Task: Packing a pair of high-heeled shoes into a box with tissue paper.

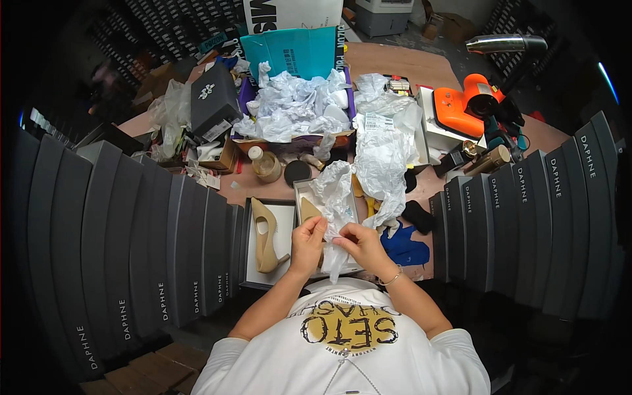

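Observation:
My left hand and my right hand are close together in front of my chest, fingers pinched on a crumpled sheet of white tissue paper. The paper rises above my hands and trails below them. Just left of my hands, a beige high-heeled shoe lies on its side in an open dark shoe box with a pale inside. Behind my left hand, part of a second beige shoe shows in another open box; my hands and the paper hide the rest.
Tall stacks of dark shoe boxes flank me. Ahead stands a purple-sided box full of crumpled paper. Also on the table are a bottle, a black round lid, an orange device and a blue cloth.

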Tool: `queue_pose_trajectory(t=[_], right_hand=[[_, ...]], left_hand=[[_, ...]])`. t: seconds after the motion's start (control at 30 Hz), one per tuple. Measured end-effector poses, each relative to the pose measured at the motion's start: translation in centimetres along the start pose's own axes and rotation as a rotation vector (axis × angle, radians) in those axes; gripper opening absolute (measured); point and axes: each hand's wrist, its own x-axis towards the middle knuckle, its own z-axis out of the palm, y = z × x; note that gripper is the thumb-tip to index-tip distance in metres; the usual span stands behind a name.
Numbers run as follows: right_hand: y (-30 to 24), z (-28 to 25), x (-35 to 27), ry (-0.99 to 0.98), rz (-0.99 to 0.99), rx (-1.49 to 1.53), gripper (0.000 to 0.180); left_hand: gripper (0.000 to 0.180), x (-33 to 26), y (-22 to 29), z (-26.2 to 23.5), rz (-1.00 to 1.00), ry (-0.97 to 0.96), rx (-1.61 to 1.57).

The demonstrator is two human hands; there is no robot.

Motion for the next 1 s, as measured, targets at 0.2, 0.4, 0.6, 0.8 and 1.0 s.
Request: queue_pose_trajectory(t=[0.2, 0.4, 0.6, 0.8, 1.0], right_hand=[[1.2, 1.0, -1.5, 0.138, 0.123, 0.231, 0.016], [1.3, 1.6, -2.6, 0.322, -0.026, 0.048, 0.011], [1.7, -1.6, -2.8, 0.213, 0.073, 0.168, 0.030], [1.1, -1.1, -2.4, 0.025, 0.117, 0.070, 0.026], [5.7, -4.0, -2.5, 0.388, 0.237, 0.432, 0.019]], left_hand=[[0.023, -0.8, -1.1, 0.2, -0.103, 0.046, -0.225], [0.021, -1.1, -1.0, 0.4, -0.178, 0.103, -0.370], [0.021, -0.8, -0.9, -0.8, -0.052, 0.059, -0.085], [0.022, -1.4, -0.5, 2.4, 0.086, -0.066, 0.151], [0.022, 0.0, -1.5, 1.5, 0.057, 0.068, 0.142]])
